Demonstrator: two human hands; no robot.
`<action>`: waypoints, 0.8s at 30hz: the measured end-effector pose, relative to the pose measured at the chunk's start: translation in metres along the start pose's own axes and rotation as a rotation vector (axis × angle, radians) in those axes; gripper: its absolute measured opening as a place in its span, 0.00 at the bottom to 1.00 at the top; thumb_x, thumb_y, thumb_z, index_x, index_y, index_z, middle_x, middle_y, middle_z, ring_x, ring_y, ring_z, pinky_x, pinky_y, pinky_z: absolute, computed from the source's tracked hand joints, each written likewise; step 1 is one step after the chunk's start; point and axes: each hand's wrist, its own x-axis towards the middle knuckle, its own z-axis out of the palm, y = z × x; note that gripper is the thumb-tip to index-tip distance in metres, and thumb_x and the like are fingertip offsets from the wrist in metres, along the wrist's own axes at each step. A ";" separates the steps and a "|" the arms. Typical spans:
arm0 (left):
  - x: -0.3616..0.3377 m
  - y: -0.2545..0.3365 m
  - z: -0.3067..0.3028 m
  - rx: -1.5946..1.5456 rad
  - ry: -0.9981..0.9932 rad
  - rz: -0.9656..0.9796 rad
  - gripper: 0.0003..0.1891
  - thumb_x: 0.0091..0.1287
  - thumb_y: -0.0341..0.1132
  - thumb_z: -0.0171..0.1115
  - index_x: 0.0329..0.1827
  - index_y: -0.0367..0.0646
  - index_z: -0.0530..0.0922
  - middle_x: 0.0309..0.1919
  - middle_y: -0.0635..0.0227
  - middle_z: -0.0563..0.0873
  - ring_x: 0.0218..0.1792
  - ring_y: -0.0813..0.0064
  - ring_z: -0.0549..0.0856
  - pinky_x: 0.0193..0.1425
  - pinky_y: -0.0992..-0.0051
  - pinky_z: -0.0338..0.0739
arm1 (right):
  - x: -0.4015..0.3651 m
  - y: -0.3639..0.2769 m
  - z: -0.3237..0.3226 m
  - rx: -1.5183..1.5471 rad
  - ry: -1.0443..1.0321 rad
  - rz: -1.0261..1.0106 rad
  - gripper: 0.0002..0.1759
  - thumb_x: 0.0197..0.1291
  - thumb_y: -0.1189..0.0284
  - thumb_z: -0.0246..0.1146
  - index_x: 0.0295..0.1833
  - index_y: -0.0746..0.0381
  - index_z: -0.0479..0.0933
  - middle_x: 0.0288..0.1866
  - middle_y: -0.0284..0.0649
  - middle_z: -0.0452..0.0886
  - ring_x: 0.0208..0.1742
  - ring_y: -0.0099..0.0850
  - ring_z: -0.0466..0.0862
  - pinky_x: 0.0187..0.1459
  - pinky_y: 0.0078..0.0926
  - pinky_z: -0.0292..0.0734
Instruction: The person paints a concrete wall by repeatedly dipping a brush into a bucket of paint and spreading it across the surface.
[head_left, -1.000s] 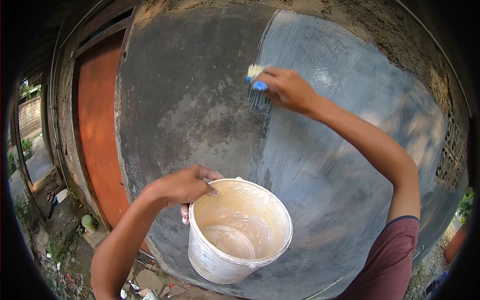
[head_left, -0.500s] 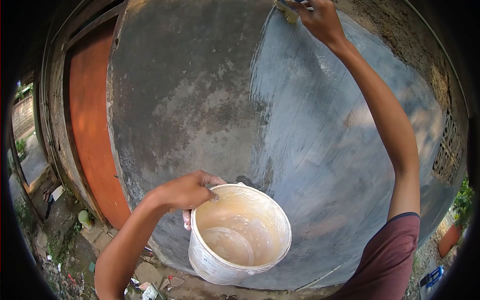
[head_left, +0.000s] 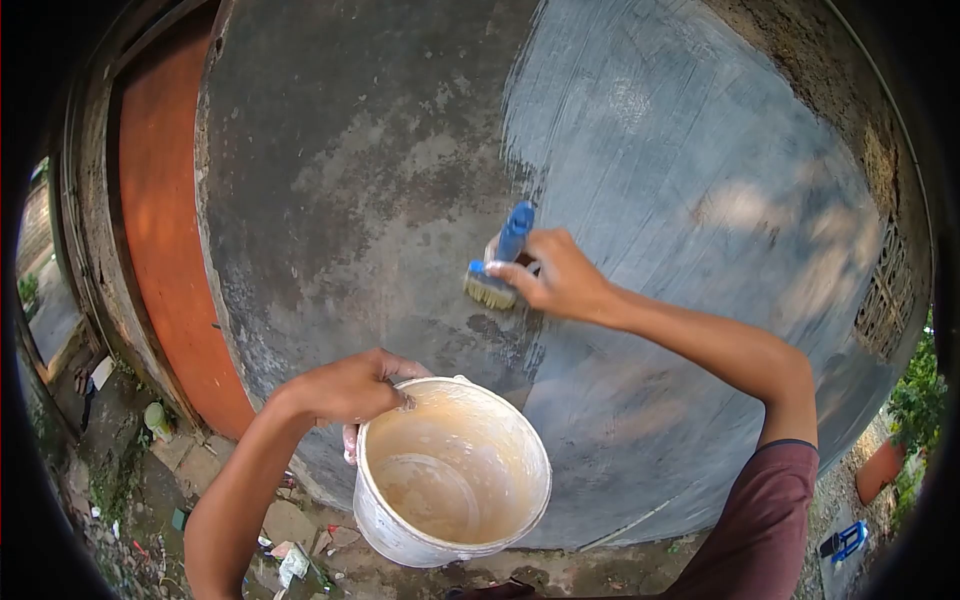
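Observation:
My left hand point(head_left: 358, 388) grips the rim of a white plastic bucket point(head_left: 455, 545), thumb inside the wall and fingers outside. The bucket tips toward me, and whitish residue coats its inside. In my right hand point(head_left: 560, 277) is a brush point(head_left: 515, 232) with a blue handle and pale bristles, held above the bucket with the bristles pointing down. Behind both hands stands a wall point(head_left: 330, 190). Its left part is bare dark grey, while pale bluish-white streaks cover the right part point(head_left: 650, 180).
An orange door point(head_left: 170, 210) is at the left. Litter and stones lie on the ground point(head_left: 290, 565) below, near a pale green container point(head_left: 158, 420). At the lower right are a blue-handled object point(head_left: 848, 541), an orange-brown pot point(head_left: 880, 470) and a plant point(head_left: 918, 398).
My right hand has come down from the top of the wall with the brush, to just above the bucket. The bucket, still in my left hand, appears slightly further left in view.

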 end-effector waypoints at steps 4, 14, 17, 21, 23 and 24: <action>0.007 -0.005 0.001 0.065 -0.034 0.046 0.24 0.62 0.28 0.53 0.64 0.43 0.77 0.28 0.56 0.87 0.17 0.71 0.85 0.18 0.75 0.84 | 0.071 0.026 -0.081 -0.319 0.360 -0.146 0.12 0.63 0.67 0.65 0.43 0.66 0.83 0.33 0.48 0.86 0.32 0.37 0.87 0.37 0.33 0.81; 0.008 0.007 0.004 0.013 -0.026 0.039 0.24 0.62 0.27 0.52 0.64 0.41 0.76 0.30 0.56 0.87 0.18 0.69 0.85 0.18 0.73 0.85 | 0.078 0.026 -0.104 -1.019 0.424 -0.542 0.15 0.59 0.77 0.63 0.52 0.56 0.80 0.42 0.41 0.83 0.37 0.37 0.86 0.35 0.30 0.85; 0.010 -0.005 0.007 0.004 -0.065 0.043 0.24 0.63 0.27 0.52 0.65 0.41 0.76 0.30 0.55 0.87 0.18 0.69 0.85 0.18 0.73 0.85 | 0.015 0.036 -0.025 -0.943 0.369 -0.594 0.16 0.56 0.77 0.62 0.51 0.58 0.80 0.50 0.44 0.82 0.45 0.39 0.84 0.35 0.29 0.85; 0.006 -0.022 0.015 -0.019 -0.105 0.018 0.25 0.63 0.28 0.52 0.66 0.42 0.75 0.29 0.55 0.87 0.17 0.68 0.85 0.18 0.73 0.85 | -0.073 0.024 0.059 -0.483 0.061 -0.334 0.17 0.49 0.77 0.67 0.48 0.58 0.81 0.46 0.42 0.83 0.39 0.39 0.85 0.34 0.30 0.84; 0.002 -0.027 0.017 -0.022 -0.126 -0.013 0.26 0.63 0.28 0.53 0.67 0.43 0.74 0.29 0.54 0.87 0.17 0.68 0.85 0.17 0.73 0.84 | -0.087 0.018 0.072 -0.363 -0.049 -0.239 0.14 0.51 0.74 0.69 0.46 0.58 0.82 0.47 0.41 0.84 0.39 0.40 0.86 0.34 0.30 0.84; 0.000 -0.029 0.018 -0.018 -0.131 -0.026 0.26 0.63 0.28 0.53 0.67 0.44 0.74 0.30 0.54 0.87 0.18 0.68 0.85 0.17 0.73 0.84 | -0.091 0.019 0.074 -0.272 -0.071 -0.168 0.14 0.52 0.74 0.69 0.46 0.57 0.82 0.47 0.41 0.84 0.38 0.40 0.86 0.33 0.29 0.84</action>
